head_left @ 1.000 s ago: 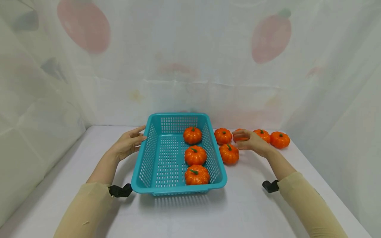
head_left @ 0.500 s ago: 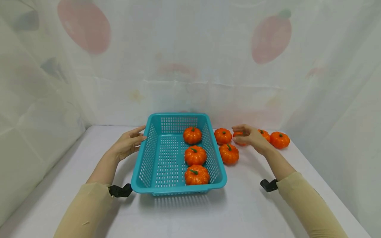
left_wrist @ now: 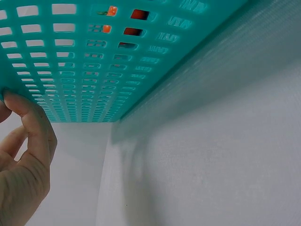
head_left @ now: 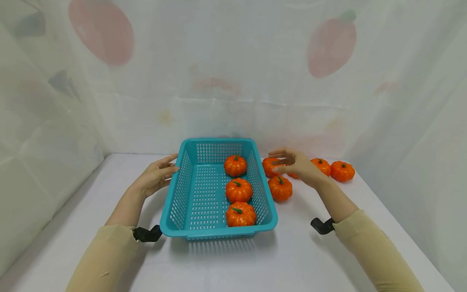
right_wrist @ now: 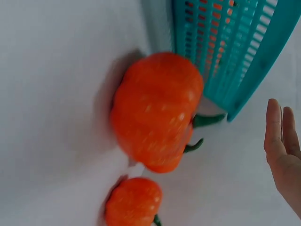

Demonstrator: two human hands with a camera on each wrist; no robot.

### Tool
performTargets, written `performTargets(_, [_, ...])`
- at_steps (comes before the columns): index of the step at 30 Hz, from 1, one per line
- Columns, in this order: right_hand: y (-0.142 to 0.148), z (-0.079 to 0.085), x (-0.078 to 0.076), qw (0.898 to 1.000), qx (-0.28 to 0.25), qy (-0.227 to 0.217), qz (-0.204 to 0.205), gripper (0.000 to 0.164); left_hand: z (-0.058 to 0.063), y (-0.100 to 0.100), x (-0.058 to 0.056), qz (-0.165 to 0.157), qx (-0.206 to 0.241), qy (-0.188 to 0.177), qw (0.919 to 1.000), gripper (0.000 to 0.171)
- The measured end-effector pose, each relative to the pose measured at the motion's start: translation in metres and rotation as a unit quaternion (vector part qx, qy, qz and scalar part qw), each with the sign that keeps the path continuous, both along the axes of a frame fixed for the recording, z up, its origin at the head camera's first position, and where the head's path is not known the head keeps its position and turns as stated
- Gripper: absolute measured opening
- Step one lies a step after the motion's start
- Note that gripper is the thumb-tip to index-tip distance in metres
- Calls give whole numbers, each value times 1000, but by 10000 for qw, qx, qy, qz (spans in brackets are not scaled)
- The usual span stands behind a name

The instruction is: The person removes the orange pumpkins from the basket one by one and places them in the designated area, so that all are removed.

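Observation:
A turquoise plastic basket [head_left: 224, 234] stands on the table with three small orange pumpkins lined up along its right side: a back one [head_left: 235, 166], a middle one [head_left: 238, 190] and a front one [head_left: 241, 214]. At the basket's left rim, my left hand [head_left: 153, 176] rests its fingertips and thumb against the outside; the left wrist view shows the slotted wall [left_wrist: 75, 56] beside the bent fingers. My right hand [head_left: 297, 165] hovers over the pumpkins right of the basket, fingers apart and holding nothing. It partly covers a rear pumpkin [head_left: 268, 167]; a nearer pumpkin [head_left: 280, 189] lies just below it.
Behind my right hand, one pumpkin [head_left: 293, 175] is mostly hidden. Farther right lie two more, an inner one [head_left: 321, 165] and an outer one [head_left: 342, 171]. A patterned white curtain [head_left: 219, 81] bounds the back of the white table [head_left: 219, 271].
My right hand has moved left, from over the pumpkin behind it to over the rear pumpkin beside the basket. The left hand, basket and pumpkins stay in place.

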State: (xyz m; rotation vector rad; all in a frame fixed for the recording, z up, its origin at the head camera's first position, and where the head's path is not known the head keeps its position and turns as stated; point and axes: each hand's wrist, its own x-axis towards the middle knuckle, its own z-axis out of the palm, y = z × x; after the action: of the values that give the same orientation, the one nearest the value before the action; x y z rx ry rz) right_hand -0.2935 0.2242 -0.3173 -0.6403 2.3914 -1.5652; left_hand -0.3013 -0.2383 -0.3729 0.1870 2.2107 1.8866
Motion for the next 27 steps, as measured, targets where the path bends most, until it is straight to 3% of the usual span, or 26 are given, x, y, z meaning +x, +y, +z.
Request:
performTargets(13, [-39, 13, 19, 9932, -90, -161, 1152, 56, -1, -1, 0, -4, 39, -13, 10000, 78])
performTargets(21, [-70, 20, 32, 9693, 424, -113, 2418, 55, 0, 0, -1, -12, 19, 26, 10000, 77])
performTargets(27, [-80, 14, 31, 9517, 957, -318, 2901, 56, 0, 1, 0, 8, 62, -15, 10000, 77])
